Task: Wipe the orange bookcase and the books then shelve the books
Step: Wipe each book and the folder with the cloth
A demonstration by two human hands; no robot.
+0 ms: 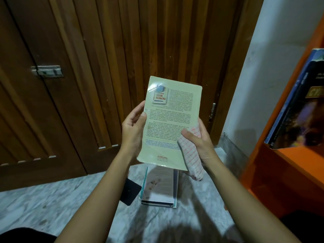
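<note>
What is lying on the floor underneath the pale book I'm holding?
A small stack of books on the marble floor, white cover uppermost, with a black flat item beside it. The pale book covers the stack's far end.

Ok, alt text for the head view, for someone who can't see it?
A person's left hand grips the left edge of a pale paperback, back cover facing the camera, while the right hand holds a red-checked cloth against its lower right corner. More books lie stacked on the marble floor below; the orange bookcase stands at right.
</note>
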